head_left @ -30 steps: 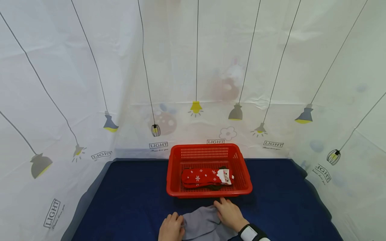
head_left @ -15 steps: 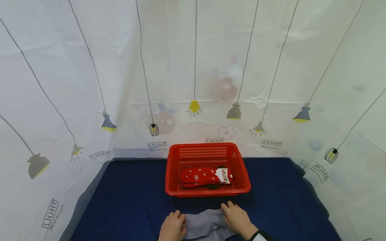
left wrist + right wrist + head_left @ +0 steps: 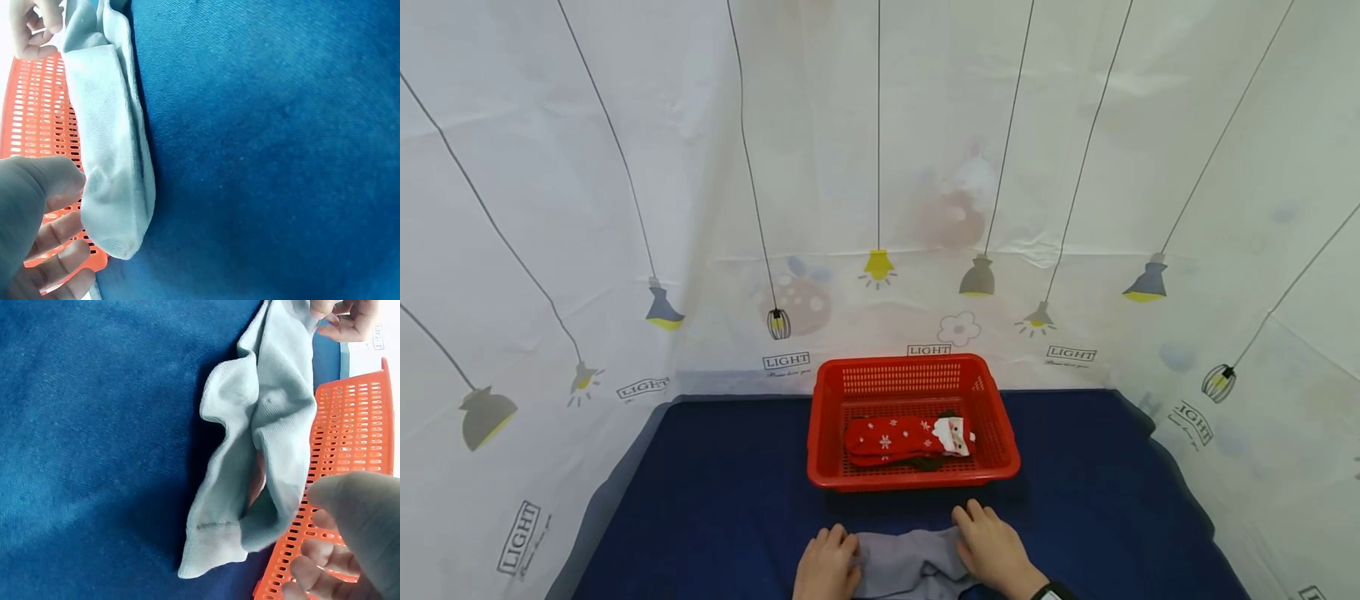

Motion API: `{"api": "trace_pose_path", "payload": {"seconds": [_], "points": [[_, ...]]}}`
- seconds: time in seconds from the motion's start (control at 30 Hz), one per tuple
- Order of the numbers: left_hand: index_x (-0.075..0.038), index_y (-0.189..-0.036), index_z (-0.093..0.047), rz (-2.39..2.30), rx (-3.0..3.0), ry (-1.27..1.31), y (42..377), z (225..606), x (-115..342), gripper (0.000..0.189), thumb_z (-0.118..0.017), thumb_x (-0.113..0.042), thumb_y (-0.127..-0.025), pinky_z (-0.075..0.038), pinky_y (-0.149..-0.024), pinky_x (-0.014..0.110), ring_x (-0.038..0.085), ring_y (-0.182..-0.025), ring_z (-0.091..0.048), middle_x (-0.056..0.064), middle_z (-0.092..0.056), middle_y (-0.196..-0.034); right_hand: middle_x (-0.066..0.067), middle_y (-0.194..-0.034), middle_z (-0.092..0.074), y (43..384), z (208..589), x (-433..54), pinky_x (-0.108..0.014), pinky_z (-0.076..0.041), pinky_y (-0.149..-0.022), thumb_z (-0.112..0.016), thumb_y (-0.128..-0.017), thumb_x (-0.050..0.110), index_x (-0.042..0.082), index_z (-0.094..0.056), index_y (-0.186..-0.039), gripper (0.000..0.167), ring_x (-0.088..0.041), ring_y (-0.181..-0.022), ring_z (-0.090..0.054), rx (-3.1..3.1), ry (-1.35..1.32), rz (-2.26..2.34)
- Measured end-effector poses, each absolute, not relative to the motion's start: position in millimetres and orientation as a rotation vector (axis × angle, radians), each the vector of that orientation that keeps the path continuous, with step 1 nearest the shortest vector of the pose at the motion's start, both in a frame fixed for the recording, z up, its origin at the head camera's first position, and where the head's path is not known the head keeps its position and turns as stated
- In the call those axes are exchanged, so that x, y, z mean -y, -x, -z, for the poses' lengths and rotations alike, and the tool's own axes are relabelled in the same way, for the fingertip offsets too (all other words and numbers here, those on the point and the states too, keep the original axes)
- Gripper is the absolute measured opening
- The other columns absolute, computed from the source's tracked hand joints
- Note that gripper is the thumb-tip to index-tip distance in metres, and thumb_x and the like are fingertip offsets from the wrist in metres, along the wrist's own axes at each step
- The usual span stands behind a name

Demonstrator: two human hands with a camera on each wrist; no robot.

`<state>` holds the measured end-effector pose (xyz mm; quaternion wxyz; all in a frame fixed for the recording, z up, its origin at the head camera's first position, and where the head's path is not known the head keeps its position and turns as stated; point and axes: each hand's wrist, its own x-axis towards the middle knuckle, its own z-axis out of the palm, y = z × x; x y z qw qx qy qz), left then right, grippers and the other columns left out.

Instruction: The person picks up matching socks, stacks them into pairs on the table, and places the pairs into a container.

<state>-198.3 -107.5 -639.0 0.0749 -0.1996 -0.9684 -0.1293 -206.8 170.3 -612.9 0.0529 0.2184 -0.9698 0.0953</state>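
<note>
A pair of light grey socks (image 3: 910, 557) lies on the dark blue cloth at the front, stretched between my two hands. My left hand (image 3: 827, 567) pinches the toe end; in the left wrist view its thumb (image 3: 65, 178) presses the sock's edge near the rounded toe (image 3: 115, 225). At the other end my right hand (image 3: 996, 550) pinches the far edge near the cuffs. The right wrist view shows one cuff (image 3: 215, 540) spread flat and the other gaping, with a bit of finger (image 3: 257, 481) inside it. The near part of the socks is rumpled.
Just beyond the hands stands a red plastic basket (image 3: 913, 482). In it lie red socks with snowflakes and a Santa face (image 3: 895, 439), over something dark green (image 3: 927, 463). A white sheet printed with lamps (image 3: 880, 125) encloses the blue cloth (image 3: 722, 475).
My right hand has moved to the right and slightly back, drawing the grey socks' upper edge straighter and lower. The left hand stays nearly in place. The head view has shifted slightly.
</note>
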Motion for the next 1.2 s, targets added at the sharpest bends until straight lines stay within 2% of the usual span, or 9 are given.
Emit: {"api": "trace_pose_path", "payload": {"seconds": [0.37, 0.73, 1.03, 1.2], "points": [[-0.024, -0.072, -0.058, 0.370, 2.917, 0.600, 197, 641, 109, 0.019, -0.077, -0.022, -0.066, -0.029, -0.052, 0.024, 0.008, -0.059, -0.035, -0.008, -0.042, -0.071, 0.003, -0.078, -0.041, 203, 627, -174, -0.024, -0.029, -0.045, -0.068, -0.079, 0.019, 0.017, -0.054, -0.091, 0.019, -0.012, -0.059, -0.039, 3.029, -0.686, -0.346], [-0.022, -0.075, -0.057, 0.422, 2.941, 0.601, 195, 657, 113, 0.020, -0.076, -0.019, -0.067, -0.031, -0.051, 0.025, 0.009, -0.059, -0.037, -0.008, -0.042, -0.073, 0.001, -0.081, -0.042, 198, 649, -170, -0.025, -0.035, -0.045, -0.070, -0.077, 0.015, 0.016, -0.051, -0.089, 0.022, -0.013, -0.056, -0.041, 3.085, -0.716, -0.351], [-0.020, -0.069, -0.054, 0.441, 2.910, 0.581, 197, 653, 112, 0.021, -0.073, -0.012, -0.065, -0.030, -0.050, 0.025, 0.009, -0.056, -0.036, -0.007, -0.040, -0.069, 0.000, -0.077, -0.043, 201, 643, -170, -0.023, -0.035, -0.045, -0.065, -0.078, 0.006, 0.011, -0.053, -0.083, 0.014, -0.009, -0.052, -0.039, 2.988, -0.746, -0.338], [-0.019, -0.068, -0.055, 0.500, 2.921, 0.598, 196, 637, 113, 0.020, -0.072, -0.010, -0.066, -0.030, -0.049, 0.025, 0.009, -0.056, -0.036, -0.007, -0.040, -0.069, 0.000, -0.075, -0.041, 205, 625, -175, -0.022, -0.031, -0.045, -0.064, -0.079, 0.004, 0.012, -0.049, -0.079, 0.017, -0.008, -0.052, -0.038, 2.919, -0.743, -0.330]]}}
